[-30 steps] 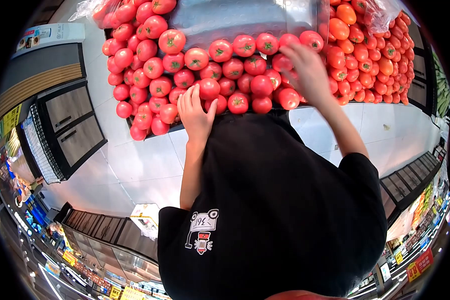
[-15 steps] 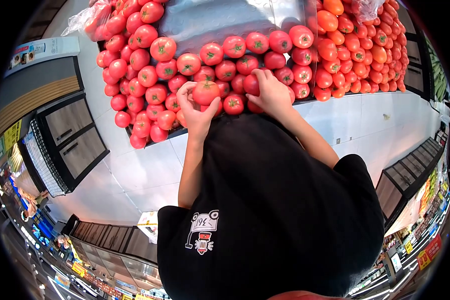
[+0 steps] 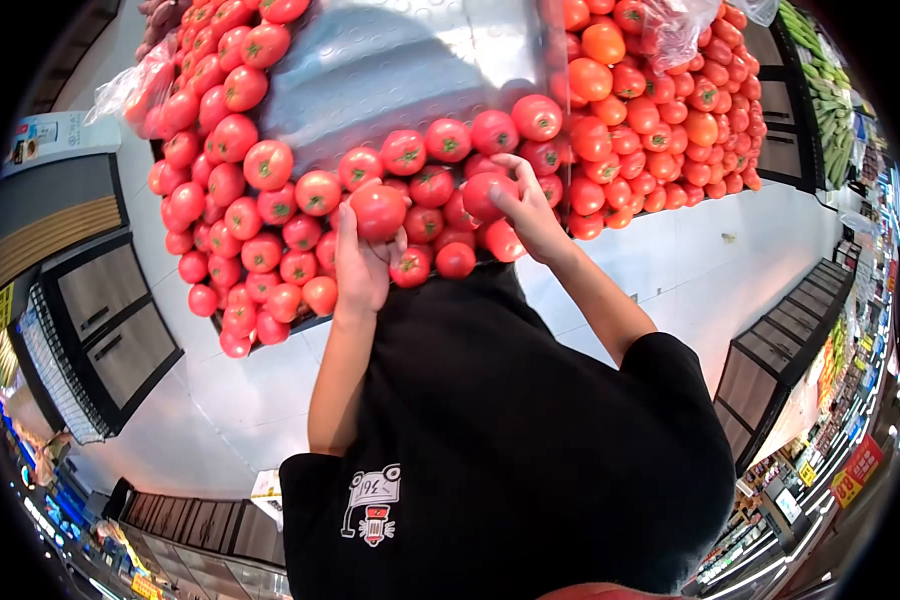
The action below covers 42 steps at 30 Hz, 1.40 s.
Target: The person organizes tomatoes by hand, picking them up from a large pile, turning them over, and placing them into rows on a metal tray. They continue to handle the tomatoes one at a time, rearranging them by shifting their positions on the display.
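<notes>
My left hand point(image 3: 362, 268) is closed around a round red tomato point(image 3: 378, 211), held above the pile with its smooth side facing up. A second red tomato point(image 3: 486, 196) sits in my right hand point(image 3: 530, 212), thumb on its near side and fingers on its far side. Beneath both hands lies a heap of tomatoes point(image 3: 431, 186), many with green stem tops showing. One tomato point(image 3: 504, 240) rests just below my right hand, close to the front edge of the display.
A bare metal panel point(image 3: 390, 75) lies behind the front rows. Beyond a clear divider point(image 3: 567, 130) is another heap of red-orange tomatoes point(image 3: 660, 140). Plastic bags point(image 3: 675, 30) lie on the piles. Wooden-fronted cabinets point(image 3: 110, 320) stand at left.
The view has shifted, so the display sits lower and further left. The left-hand tomato has turned from stem side to smooth side. My right hand has lifted its tomato from among the others.
</notes>
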Each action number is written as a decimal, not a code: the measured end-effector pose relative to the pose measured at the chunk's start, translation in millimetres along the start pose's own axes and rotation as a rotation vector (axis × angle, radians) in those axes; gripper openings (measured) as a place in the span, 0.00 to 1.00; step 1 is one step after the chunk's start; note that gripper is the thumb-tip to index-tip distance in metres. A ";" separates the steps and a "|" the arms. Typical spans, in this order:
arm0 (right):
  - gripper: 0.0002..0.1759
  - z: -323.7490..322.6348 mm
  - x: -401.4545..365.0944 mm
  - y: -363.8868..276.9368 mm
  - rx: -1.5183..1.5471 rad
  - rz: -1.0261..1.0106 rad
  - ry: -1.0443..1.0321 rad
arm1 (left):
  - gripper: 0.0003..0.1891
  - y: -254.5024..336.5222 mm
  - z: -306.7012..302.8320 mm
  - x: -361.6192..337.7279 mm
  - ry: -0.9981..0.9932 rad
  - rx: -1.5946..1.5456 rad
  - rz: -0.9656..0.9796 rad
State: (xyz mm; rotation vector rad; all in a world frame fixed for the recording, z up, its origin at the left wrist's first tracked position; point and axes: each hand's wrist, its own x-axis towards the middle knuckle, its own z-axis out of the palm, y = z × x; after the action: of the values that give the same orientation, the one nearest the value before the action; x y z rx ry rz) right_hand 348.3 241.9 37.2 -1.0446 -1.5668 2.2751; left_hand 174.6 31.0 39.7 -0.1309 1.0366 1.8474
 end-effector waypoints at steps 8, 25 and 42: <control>0.35 -38.2 60.2 -94.0 -0.847 -0.657 0.001 | 0.42 27.1 73.6 94.9 -0.148 1.029 0.638; 0.30 -62.0 115.6 -130.2 -2.085 -0.863 0.096 | 0.36 -50.3 143.9 172.7 0.049 1.477 0.713; 0.25 -73.4 -55.3 -30.8 -1.158 -0.832 0.219 | 0.49 -57.1 141.8 182.7 -0.129 1.628 0.820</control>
State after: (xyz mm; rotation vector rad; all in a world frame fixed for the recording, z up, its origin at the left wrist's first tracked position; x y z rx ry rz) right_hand 428.8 281.0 74.3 -0.5231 -2.5542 0.6188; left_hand 172.2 266.5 4.2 1.5022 2.3439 1.0101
